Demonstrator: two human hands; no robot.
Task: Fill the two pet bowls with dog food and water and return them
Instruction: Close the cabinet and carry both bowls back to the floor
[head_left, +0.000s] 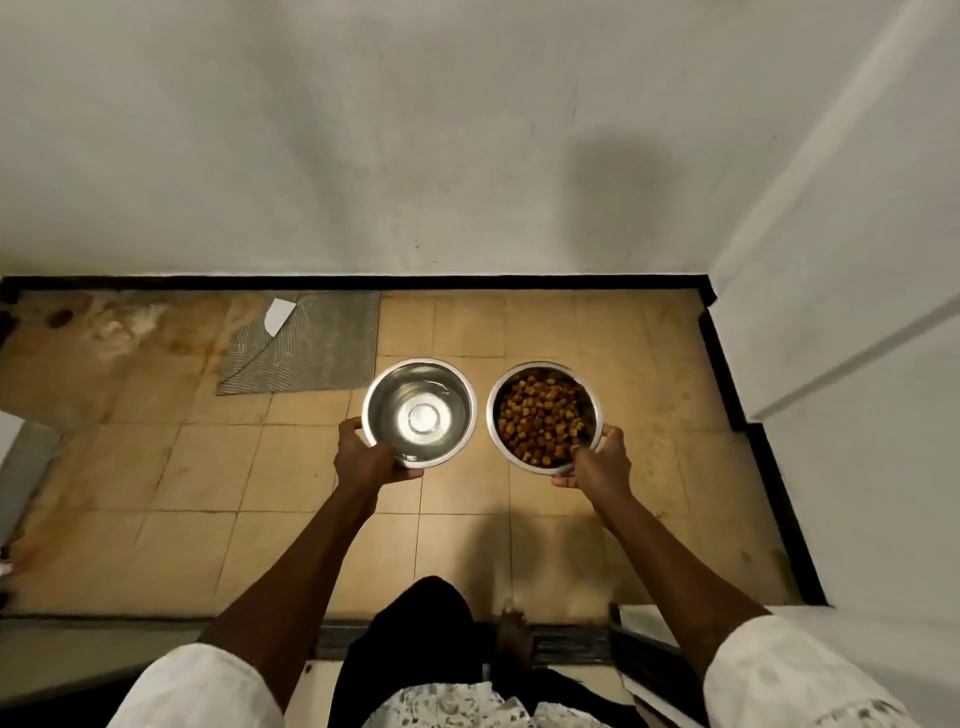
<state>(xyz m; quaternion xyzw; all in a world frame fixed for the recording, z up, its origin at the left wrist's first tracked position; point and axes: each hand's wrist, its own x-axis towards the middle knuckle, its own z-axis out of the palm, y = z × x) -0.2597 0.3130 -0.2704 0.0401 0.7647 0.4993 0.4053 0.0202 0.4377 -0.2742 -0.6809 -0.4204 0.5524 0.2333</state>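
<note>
Two shiny steel pet bowls are held side by side above a tan tiled floor. The water bowl (420, 411) on the left holds clear water; my left hand (363, 457) grips its near rim, thumb inside the edge. The food bowl (544, 415) on the right is filled with brown kibble; my right hand (597, 462) clasps its near right rim. Both bowls sit level, a small gap between them.
A grey striped mat (317, 345) with a folded corner lies on the floor at the back left, near stains. A white wall stands behind, with a black skirting (363, 283) at its foot and a white wall corner (831, 312) at the right. My bare foot (514, 639) rests at a doorway threshold.
</note>
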